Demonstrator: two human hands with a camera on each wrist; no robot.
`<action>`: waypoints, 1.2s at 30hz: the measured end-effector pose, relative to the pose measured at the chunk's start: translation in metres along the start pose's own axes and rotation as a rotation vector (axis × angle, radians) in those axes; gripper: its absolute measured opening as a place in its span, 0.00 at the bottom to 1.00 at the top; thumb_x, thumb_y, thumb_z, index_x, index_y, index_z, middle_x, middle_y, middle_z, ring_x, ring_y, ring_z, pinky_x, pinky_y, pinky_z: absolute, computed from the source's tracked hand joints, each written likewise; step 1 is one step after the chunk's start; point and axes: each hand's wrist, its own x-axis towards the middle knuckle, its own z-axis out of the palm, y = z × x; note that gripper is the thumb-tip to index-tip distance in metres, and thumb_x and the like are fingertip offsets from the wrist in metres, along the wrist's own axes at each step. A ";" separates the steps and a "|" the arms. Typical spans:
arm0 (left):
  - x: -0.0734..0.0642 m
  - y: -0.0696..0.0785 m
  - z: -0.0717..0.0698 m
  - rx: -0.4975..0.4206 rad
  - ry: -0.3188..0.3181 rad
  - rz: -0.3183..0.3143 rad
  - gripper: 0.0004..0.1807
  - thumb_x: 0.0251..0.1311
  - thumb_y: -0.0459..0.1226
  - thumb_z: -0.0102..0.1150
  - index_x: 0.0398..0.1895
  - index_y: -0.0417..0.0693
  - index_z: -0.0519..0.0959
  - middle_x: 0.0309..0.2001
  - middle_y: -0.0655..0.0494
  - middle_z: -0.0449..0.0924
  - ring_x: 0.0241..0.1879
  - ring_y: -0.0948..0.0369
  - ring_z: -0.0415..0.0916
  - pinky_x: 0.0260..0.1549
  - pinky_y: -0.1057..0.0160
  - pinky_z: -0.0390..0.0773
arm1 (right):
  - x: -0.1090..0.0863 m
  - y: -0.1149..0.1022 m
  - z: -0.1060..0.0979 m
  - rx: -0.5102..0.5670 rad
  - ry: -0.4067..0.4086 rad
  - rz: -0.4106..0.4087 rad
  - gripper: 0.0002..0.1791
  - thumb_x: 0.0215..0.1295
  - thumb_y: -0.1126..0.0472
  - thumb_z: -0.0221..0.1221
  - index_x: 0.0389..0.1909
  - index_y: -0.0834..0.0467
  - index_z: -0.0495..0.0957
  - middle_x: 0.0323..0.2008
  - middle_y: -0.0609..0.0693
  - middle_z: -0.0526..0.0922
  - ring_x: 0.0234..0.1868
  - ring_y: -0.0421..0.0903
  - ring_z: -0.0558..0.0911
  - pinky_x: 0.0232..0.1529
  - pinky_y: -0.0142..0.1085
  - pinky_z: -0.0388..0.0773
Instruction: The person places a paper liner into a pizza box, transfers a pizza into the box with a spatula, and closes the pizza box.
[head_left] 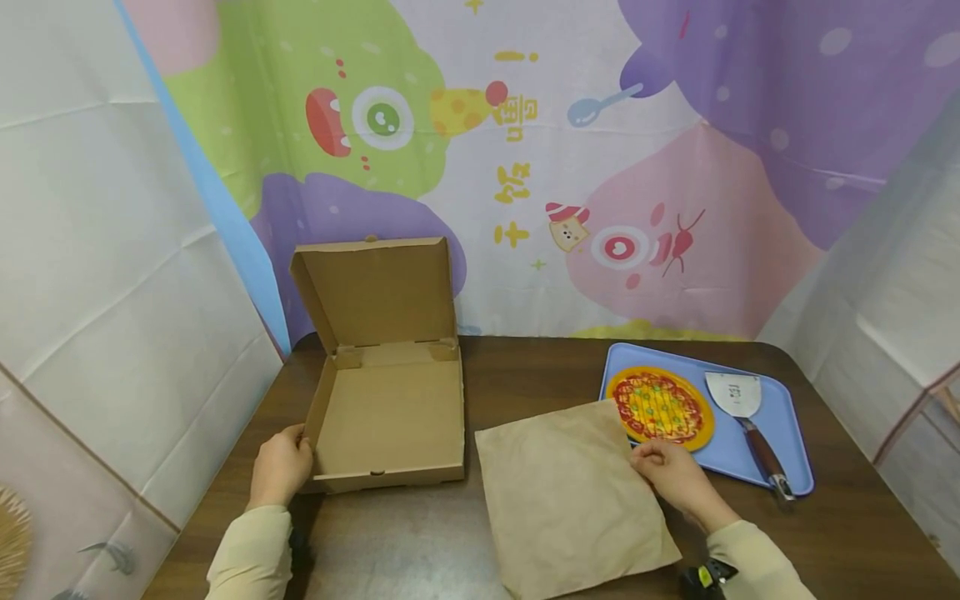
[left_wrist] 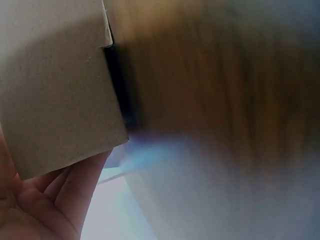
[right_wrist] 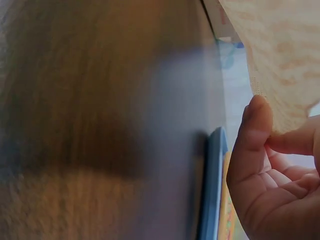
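A cardboard pizza box [head_left: 397,417] stands with its lid raised at the left of the table. My left hand [head_left: 279,468] holds the box's near left corner; in the left wrist view its fingers [left_wrist: 82,192] lie behind the cardboard. My right hand [head_left: 675,477] pinches the right edge of a brown paper sheet [head_left: 566,500], between thumb and finger in the right wrist view. The sheet hangs over the table, right of the box, and covers the left edge of a toy pizza [head_left: 663,407]. That pizza lies on a blue tray [head_left: 797,467] beyond my right hand.
On the tray's right side lies a pizza server [head_left: 753,425] with a brown handle, its end reaching over the near rim. A patterned curtain [head_left: 517,283] hangs behind the dark wooden table [head_left: 525,367]. Pale cloth walls [head_left: 150,275] close in both sides.
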 end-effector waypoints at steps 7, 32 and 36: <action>-0.001 0.003 0.001 -0.007 -0.004 0.000 0.21 0.67 0.33 0.43 0.58 0.28 0.73 0.53 0.27 0.77 0.49 0.32 0.77 0.45 0.37 0.76 | -0.001 0.001 -0.011 0.023 0.002 0.021 0.11 0.68 0.64 0.57 0.44 0.69 0.77 0.37 0.55 0.83 0.35 0.42 0.77 0.33 0.32 0.74; -0.004 0.015 0.012 -0.153 -0.047 0.077 0.21 0.66 0.33 0.48 0.56 0.26 0.75 0.50 0.31 0.81 0.51 0.38 0.79 0.50 0.42 0.77 | 0.001 -0.014 -0.029 0.152 0.051 0.049 0.17 0.70 0.60 0.57 0.47 0.72 0.76 0.37 0.48 0.82 0.34 0.36 0.75 0.34 0.28 0.75; -0.005 0.019 0.015 -0.159 -0.041 0.090 0.20 0.65 0.32 0.49 0.55 0.27 0.76 0.48 0.32 0.83 0.49 0.40 0.80 0.49 0.43 0.78 | 0.004 -0.017 -0.027 0.147 0.053 0.058 0.16 0.70 0.60 0.57 0.48 0.72 0.76 0.36 0.48 0.81 0.35 0.38 0.74 0.34 0.29 0.74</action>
